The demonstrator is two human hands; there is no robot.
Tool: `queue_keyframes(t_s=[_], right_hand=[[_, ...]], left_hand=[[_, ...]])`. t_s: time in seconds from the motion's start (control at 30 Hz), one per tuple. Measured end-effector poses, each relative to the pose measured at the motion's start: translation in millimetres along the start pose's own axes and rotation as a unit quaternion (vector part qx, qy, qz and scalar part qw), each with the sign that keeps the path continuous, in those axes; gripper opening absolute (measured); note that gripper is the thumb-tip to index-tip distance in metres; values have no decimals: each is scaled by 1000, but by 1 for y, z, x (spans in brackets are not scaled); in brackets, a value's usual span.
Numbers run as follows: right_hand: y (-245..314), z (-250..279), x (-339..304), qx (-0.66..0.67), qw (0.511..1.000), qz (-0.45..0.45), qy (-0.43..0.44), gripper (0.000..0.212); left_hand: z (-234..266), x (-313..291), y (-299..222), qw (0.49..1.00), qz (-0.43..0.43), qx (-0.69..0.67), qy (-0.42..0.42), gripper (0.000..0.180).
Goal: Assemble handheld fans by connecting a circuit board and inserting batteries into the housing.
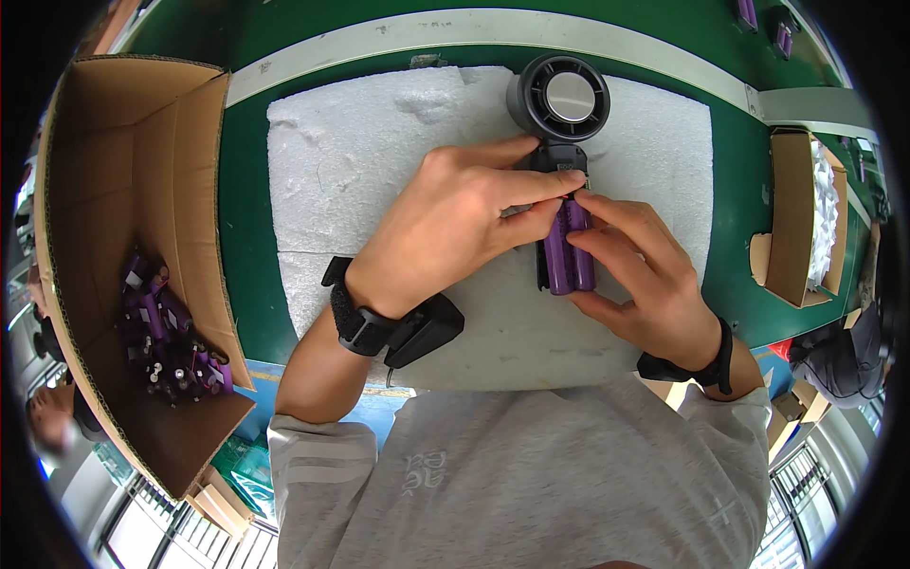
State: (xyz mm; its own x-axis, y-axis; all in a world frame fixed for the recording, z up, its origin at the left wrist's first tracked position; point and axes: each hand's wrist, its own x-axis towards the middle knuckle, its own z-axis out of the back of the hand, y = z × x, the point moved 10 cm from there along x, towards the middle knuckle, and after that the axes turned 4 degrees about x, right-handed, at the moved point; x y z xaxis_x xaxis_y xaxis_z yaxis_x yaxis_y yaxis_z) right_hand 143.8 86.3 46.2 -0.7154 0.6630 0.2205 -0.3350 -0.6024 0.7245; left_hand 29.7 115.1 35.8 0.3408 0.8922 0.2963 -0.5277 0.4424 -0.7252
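A black handheld fan (559, 121) with a round head and silver centre lies on a white foam pad (351, 152), its open handle pointing toward me. Two purple cylindrical battery cells (570, 261) lie side by side in the handle. My left hand (455, 209) reaches over from the left, fingers closed on the handle's upper part, where a bit of red shows by the cell ends. From the right, my right hand (654, 289) pinches the cells' upper end and side between thumb and fingers. My fingers partly hide the upper cell ends.
On the left a tall open cardboard box (175, 114) holds several purple battery packs (161, 322). A smaller carton (787, 218) with white packing stands on the green table (251, 237) at right. Purple pieces (783, 36) lie far right. Another person's hand (52, 417) shows at the left edge.
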Motion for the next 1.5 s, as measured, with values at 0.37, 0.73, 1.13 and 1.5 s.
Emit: queue_keyframes(t_s=[0.37, 0.73, 1.13, 1.5], right_hand=[[0, -2, -2, 2, 998, 54, -32, 40], [-7, -6, -1, 43, 998, 17, -41, 44], [-20, -10, 1, 106, 992, -72, -21, 46], [-24, -6, 11, 85, 991, -100, -33, 67]], left_hand=[[0, 1, 9, 1000, 1, -7, -23, 31], [-5, 1, 19, 994, 79, -68, 38, 35], [-13, -2, 20, 988, 93, -97, 76, 52], [-15, -1, 28, 974, 151, -160, 46, 48]])
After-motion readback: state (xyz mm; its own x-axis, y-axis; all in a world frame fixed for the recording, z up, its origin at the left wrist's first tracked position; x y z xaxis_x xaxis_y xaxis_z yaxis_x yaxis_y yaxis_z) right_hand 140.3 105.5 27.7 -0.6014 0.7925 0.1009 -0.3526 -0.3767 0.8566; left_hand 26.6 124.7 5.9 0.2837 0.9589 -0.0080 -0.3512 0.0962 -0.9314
